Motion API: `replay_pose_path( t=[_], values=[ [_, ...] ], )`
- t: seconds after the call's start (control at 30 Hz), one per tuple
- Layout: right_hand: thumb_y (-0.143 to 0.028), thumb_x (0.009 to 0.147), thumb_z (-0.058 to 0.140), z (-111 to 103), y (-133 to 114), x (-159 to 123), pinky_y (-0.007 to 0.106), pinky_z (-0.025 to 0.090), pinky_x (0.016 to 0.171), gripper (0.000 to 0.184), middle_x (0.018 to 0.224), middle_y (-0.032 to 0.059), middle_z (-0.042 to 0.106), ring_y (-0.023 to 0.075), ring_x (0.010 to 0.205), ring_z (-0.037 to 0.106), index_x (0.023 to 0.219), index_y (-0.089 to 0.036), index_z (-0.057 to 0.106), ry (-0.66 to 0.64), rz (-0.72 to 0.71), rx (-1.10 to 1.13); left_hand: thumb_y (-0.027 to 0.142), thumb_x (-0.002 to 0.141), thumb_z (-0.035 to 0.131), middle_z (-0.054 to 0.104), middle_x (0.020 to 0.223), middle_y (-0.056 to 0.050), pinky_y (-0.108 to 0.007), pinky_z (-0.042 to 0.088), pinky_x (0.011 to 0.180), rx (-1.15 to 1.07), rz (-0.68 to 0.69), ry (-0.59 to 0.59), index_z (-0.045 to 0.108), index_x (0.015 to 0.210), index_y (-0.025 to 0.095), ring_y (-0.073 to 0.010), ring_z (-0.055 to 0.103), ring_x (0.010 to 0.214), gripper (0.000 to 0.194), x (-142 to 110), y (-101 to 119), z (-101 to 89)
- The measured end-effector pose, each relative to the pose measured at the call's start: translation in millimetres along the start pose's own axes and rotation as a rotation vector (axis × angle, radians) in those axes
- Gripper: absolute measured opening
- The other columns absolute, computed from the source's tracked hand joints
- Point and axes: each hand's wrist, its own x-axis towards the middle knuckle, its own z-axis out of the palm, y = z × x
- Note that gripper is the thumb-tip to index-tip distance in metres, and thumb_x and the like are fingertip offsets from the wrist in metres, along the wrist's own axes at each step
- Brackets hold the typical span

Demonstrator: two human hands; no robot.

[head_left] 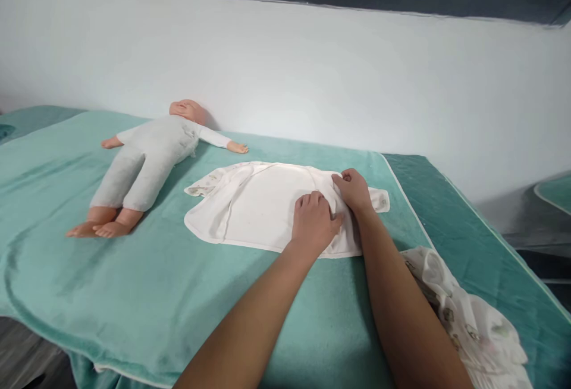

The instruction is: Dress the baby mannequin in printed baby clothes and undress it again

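Observation:
A white baby shirt lies spread open on the green cover, its plain inner side up and a small printed pattern showing on the sleeves. My left hand rests on the right part of the shirt, fingers slightly bent and thumb apart. At the shirt's upper right edge, my right hand pinches the fabric near the right sleeve. That sleeve's cuff pokes out beyond my right wrist. The exact fold under my right fingers is partly hidden.
A baby doll in a white suit lies on its back at the left. Beside my right forearm is a crumpled white printed garment. The green cover ends in front; a white wall stands behind.

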Motion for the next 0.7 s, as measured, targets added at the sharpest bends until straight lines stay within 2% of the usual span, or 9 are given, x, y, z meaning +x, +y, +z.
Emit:
replay_pose_path(
  t=[0.13, 0.27, 0.37, 0.43, 0.47, 0.53, 0.6, 0.7],
  values=[
    [-0.043, 0.084, 0.057, -1, 0, -3, 0.031, 0.040, 0.070, 0.019, 0.071, -0.0020, 0.056, 0.0185, 0.071, 0.051, 0.083, -0.024, 0.053, 0.092, -0.018, 0.035, 0.027, 0.089, 0.058, 0.067, 0.111, -0.008, -0.046, 0.042, 0.105, -0.089, -0.020, -0.021, 0.064, 0.074, 0.021, -0.0263, 0.057, 0.111, 0.017, 5, -3, -2.1],
    [-0.043, 0.090, 0.051, 0, 1, -5, 0.035, 0.042, 0.075, 0.022, 0.086, 0.0059, 0.067, 0.0243, 0.082, 0.057, 0.096, -0.024, 0.060, 0.124, -0.001, -0.119, 0.025, 0.090, 0.053, 0.069, 0.101, -0.005, -0.040, 0.046, 0.100, -0.278, -0.136, -0.005, 0.056, 0.068, 0.022, -0.0225, 0.060, 0.104, 0.022, 5, -7, -7.4],
    [-0.041, 0.093, 0.049, 2, 4, -6, 0.039, 0.046, 0.080, 0.027, 0.099, 0.0111, 0.070, 0.0279, 0.090, 0.060, 0.106, -0.023, 0.064, 0.111, -0.042, -0.231, 0.023, 0.087, 0.053, 0.069, 0.108, -0.007, -0.042, 0.044, 0.105, -0.274, -0.148, 0.004, 0.055, 0.069, 0.022, -0.0250, 0.058, 0.113, 0.019, 2, -7, -9.4],
    [-0.036, 0.093, 0.049, 3, 5, -7, 0.042, 0.048, 0.084, 0.031, 0.113, 0.0152, 0.068, 0.0303, 0.099, 0.062, 0.114, -0.021, 0.064, 0.126, -0.133, -0.287, 0.020, 0.084, 0.056, 0.067, 0.120, -0.009, -0.043, 0.043, 0.109, -0.244, -0.154, 0.024, 0.059, 0.080, 0.021, -0.0265, 0.056, 0.120, 0.005, -2, -7, -9.7],
    [-0.034, 0.093, 0.049, 3, 4, -8, 0.043, 0.049, 0.088, 0.033, 0.121, 0.0171, 0.066, 0.0318, 0.106, 0.061, 0.118, -0.019, 0.064, 0.141, -0.196, -0.304, 0.017, 0.081, 0.058, 0.064, 0.128, -0.011, -0.043, 0.043, 0.110, -0.237, -0.158, 0.040, 0.061, 0.090, 0.020, -0.0269, 0.055, 0.123, 0.010, -4, -8, -9.8],
    [-0.032, 0.095, 0.046, 6, 2, -11, 0.047, 0.047, 0.099, 0.039, 0.134, 0.0189, 0.061, 0.0335, 0.121, 0.057, 0.127, -0.016, 0.062, 0.163, -0.345, -0.317, 0.012, 0.077, 0.059, 0.055, 0.143, -0.013, -0.043, 0.044, 0.111, -0.243, -0.146, 0.069, 0.061, 0.114, 0.018, -0.0273, 0.052, 0.130, 0.038, -7, -10, -9.7],
    [-0.034, 0.099, 0.041, 12, -2, -16, 0.047, 0.042, 0.110, 0.046, 0.143, 0.0193, 0.057, 0.0322, 0.134, 0.051, 0.137, -0.013, 0.058, 0.112, -0.475, -0.336, 0.010, 0.077, 0.059, 0.051, 0.150, -0.011, -0.043, 0.044, 0.113, -0.244, -0.090, 0.066, 0.061, 0.123, 0.019, -0.0275, 0.049, 0.135, 0.048, -11, -12, -9.2],
    [-0.040, 0.104, 0.033, 22, -5, -23, 0.048, 0.035, 0.119, 0.057, 0.153, 0.0227, 0.049, 0.0315, 0.145, 0.043, 0.146, -0.006, 0.049, -0.099, -0.549, -0.441, 0.011, 0.083, 0.054, 0.062, 0.137, -0.009, -0.044, 0.043, 0.115, -0.195, -0.012, 0.040, 0.071, 0.105, 0.020, -0.0282, 0.050, 0.134, 0.029, -14, -15, -7.9]
  ],
)
